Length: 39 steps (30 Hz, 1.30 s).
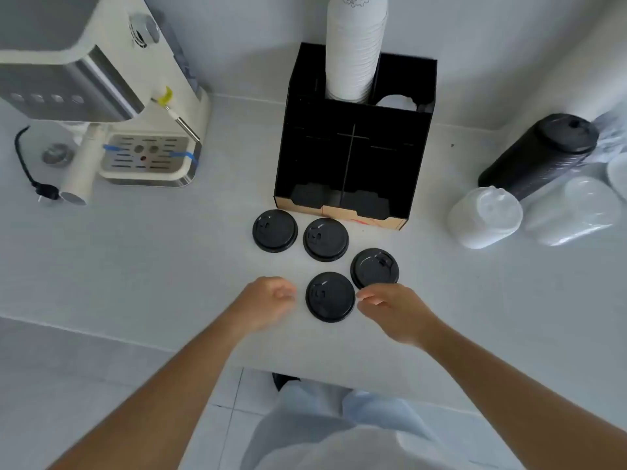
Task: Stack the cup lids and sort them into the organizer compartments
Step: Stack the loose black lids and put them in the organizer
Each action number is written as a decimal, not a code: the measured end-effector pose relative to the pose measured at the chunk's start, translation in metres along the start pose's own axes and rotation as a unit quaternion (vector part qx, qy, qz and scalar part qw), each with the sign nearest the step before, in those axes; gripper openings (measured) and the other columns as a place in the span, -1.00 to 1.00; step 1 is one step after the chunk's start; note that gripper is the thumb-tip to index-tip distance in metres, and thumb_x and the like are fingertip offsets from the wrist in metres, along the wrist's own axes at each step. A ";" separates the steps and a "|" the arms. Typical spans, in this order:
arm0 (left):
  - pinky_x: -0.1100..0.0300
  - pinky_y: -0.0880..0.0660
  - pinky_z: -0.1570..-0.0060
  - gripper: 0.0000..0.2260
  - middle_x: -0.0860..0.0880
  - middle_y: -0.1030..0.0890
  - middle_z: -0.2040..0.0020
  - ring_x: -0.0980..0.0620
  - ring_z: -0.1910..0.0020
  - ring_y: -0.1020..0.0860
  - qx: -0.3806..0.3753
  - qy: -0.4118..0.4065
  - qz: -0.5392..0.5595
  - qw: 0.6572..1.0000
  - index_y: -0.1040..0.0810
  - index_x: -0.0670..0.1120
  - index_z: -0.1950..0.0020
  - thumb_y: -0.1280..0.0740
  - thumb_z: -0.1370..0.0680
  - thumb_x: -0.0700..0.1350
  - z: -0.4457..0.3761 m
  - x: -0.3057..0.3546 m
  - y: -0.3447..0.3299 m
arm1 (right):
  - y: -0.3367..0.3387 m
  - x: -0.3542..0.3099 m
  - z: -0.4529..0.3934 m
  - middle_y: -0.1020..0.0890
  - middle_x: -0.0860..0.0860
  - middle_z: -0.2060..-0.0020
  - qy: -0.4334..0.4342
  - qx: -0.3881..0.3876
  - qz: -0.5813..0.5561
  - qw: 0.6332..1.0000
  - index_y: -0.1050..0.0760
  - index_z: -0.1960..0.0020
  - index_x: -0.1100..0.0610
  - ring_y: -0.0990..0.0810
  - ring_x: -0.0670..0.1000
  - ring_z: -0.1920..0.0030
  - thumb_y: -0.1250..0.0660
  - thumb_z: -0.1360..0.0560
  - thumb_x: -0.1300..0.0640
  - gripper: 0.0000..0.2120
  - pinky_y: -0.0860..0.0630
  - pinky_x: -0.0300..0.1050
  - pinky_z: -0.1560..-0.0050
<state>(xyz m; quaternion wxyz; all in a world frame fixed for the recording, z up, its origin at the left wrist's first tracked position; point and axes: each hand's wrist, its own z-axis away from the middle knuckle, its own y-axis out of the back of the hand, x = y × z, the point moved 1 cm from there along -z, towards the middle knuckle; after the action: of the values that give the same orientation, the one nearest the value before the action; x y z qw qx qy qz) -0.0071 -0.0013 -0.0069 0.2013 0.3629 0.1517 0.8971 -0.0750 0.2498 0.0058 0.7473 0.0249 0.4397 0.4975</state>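
Four black lids lie flat on the pale surface (pixel 135 266) before you; the nearest lid (pixel 330 296) sits between your hands. Your left hand (pixel 263 301) at its 9 o'clock and right hand (pixel 393 308) at 3 o'clock hold nothing, fingers loosely curled. The black organizer (pixel 353 157) stands at 12 o'clock, a coffee machine (pixel 101 89) at 10 o'clock against the white wall.

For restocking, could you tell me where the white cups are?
In the head view, the white cup stack stands upright in the black organizer's rear left compartment.
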 end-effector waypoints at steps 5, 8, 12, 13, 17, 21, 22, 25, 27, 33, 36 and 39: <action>0.26 -0.47 0.24 -0.83 0.06 -0.63 0.26 0.08 0.25 -0.58 0.084 0.026 0.129 0.988 -0.65 0.10 0.13 -0.32 -0.47 -0.16 0.003 0.004 -0.029 | -0.022 0.004 0.002 -0.62 -0.25 0.03 -0.039 0.010 -0.091 0.995 -0.53 -0.27 -0.11 -0.60 -0.26 0.15 -0.35 -0.52 -0.01 -0.68 -0.42 -0.48 0.42; 0.23 -0.39 0.21 -0.88 0.00 -0.57 0.22 -0.01 0.23 -0.50 0.121 0.016 0.140 0.983 -0.58 0.08 0.14 -0.30 -0.47 -0.13 0.006 0.008 -0.041 | -0.024 0.003 0.005 -0.62 -0.26 0.04 -0.047 0.015 -0.115 0.992 -0.51 -0.13 -0.32 -0.62 -0.22 0.27 -0.34 -0.50 -0.02 -0.74 -0.46 -0.40 0.45; 0.45 -0.30 0.34 -0.79 0.10 -0.64 0.15 0.14 0.23 -0.50 0.138 0.016 0.094 0.986 -0.67 -0.03 -0.08 -0.28 -0.53 -0.13 0.007 0.012 -0.048 | -0.029 -0.002 0.007 -0.55 -0.30 0.02 -0.054 0.004 -0.109 0.993 -0.45 -0.23 -0.34 -0.64 -0.09 0.19 -0.33 -0.51 -0.05 -0.67 -0.47 -0.39 0.45; 0.42 -0.26 0.42 -0.84 0.12 -0.56 0.34 0.14 0.35 -0.42 0.137 0.007 0.084 0.987 -0.65 -0.08 0.09 -0.26 -0.51 -0.15 0.007 0.012 -0.048 | -0.031 -0.002 0.007 -0.55 -0.30 0.01 -0.058 0.000 -0.111 0.992 -0.44 -0.33 -0.26 -0.64 -0.07 0.18 -0.32 -0.51 -0.04 -0.61 -0.48 -0.38 0.44; 0.35 -0.21 0.52 -0.82 0.07 -0.33 0.50 0.08 0.46 -0.25 0.130 -0.005 0.072 0.989 -0.53 -0.07 0.33 -0.26 -0.47 -0.17 0.007 0.017 -0.046 | -0.034 -0.004 0.003 -0.58 -0.22 0.00 -0.082 -0.008 -0.147 0.986 -0.37 -0.46 -0.13 -0.65 -0.01 0.14 -0.33 -0.52 -0.03 -0.49 -0.49 -0.31 0.33; 0.36 -0.28 0.44 -0.89 0.01 -0.46 0.39 0.09 0.40 -0.36 0.132 -0.005 0.078 0.988 -0.63 -0.11 0.18 -0.33 -0.45 -0.12 0.008 0.016 -0.049 | -0.037 -0.001 0.004 -0.63 -0.13 0.05 -0.083 0.001 -0.181 0.980 -0.41 -0.44 -0.13 -0.67 0.01 0.15 -0.33 -0.53 0.02 -0.53 -0.64 -0.09 0.07; 0.38 -0.30 0.43 -0.90 0.03 -0.50 0.39 0.10 0.39 -0.38 0.134 -0.004 0.089 0.987 -0.65 -0.08 0.17 -0.34 -0.44 -0.12 0.008 0.016 -0.050 | -0.038 -0.001 0.005 -0.64 -0.13 0.05 -0.083 0.001 -0.184 0.979 -0.41 -0.44 -0.13 -0.66 0.00 0.17 -0.32 -0.54 0.01 -0.53 -0.64 -0.08 0.05; 0.39 -0.43 0.31 -0.90 0.10 -0.66 0.29 0.11 0.30 -0.57 0.131 -0.007 0.105 0.986 -0.69 0.01 0.15 -0.38 -0.42 -0.12 0.007 0.016 -0.051 | -0.041 0.000 0.009 -0.62 -0.14 0.03 -0.082 -0.001 -0.178 0.981 -0.38 -0.47 -0.15 -0.64 -0.04 0.22 -0.28 -0.57 -0.04 -0.54 -0.61 -0.16 0.12; 0.29 -0.52 0.21 -0.89 0.09 -0.70 0.25 0.11 0.21 -0.64 0.136 -0.004 0.120 0.983 -0.69 0.03 0.14 -0.40 -0.42 -0.14 0.007 0.016 -0.048 | -0.042 -0.001 0.011 -0.59 -0.14 -0.01 -0.085 0.005 -0.183 0.979 -0.39 -0.46 -0.13 -0.65 -0.03 0.20 -0.27 -0.57 -0.05 -0.55 -0.59 -0.22 0.20; 0.47 -0.47 0.20 -0.75 0.23 -0.68 0.18 0.32 0.12 -0.62 0.150 -0.014 0.178 0.972 -0.62 0.20 0.19 -0.42 -0.43 -0.20 0.011 0.024 -0.039 | -0.044 -0.013 0.019 -0.65 0.08 0.13 -0.106 0.016 -0.257 0.961 -0.42 -0.42 -0.16 -0.58 -0.03 0.28 -0.30 -0.56 -0.06 -0.57 -0.47 -0.36 0.39; 0.42 -0.52 0.12 -0.73 0.23 -0.65 0.06 0.35 0.12 -0.61 0.155 -0.025 0.184 0.970 -0.61 0.20 0.10 -0.41 -0.43 -0.21 0.014 0.031 -0.034 | -0.040 -0.020 0.019 -0.67 0.11 0.13 -0.071 0.023 -0.290 0.954 -0.54 -0.29 -0.20 -0.57 -0.05 0.25 -0.29 -0.57 0.01 -0.69 -0.54 -0.24 0.24; 0.02 -0.64 0.00 -0.68 0.21 -0.67 0.03 0.14 0.19 -0.68 0.139 -0.035 0.212 0.967 -0.63 0.18 0.07 -0.40 -0.42 -0.27 0.014 0.042 -0.028 | -0.030 -0.021 0.018 -0.71 -0.10 0.09 -0.058 0.066 -0.331 0.940 -0.58 -0.13 -0.09 -0.67 -0.15 0.15 -0.30 -0.58 0.13 -0.80 -0.59 -0.27 0.23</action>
<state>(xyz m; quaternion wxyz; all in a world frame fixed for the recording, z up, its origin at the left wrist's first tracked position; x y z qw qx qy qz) -0.0172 0.0449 0.0157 -0.0409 0.4421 0.1878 0.8761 -0.0435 0.2256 0.0155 0.8905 -0.0437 0.4110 0.1900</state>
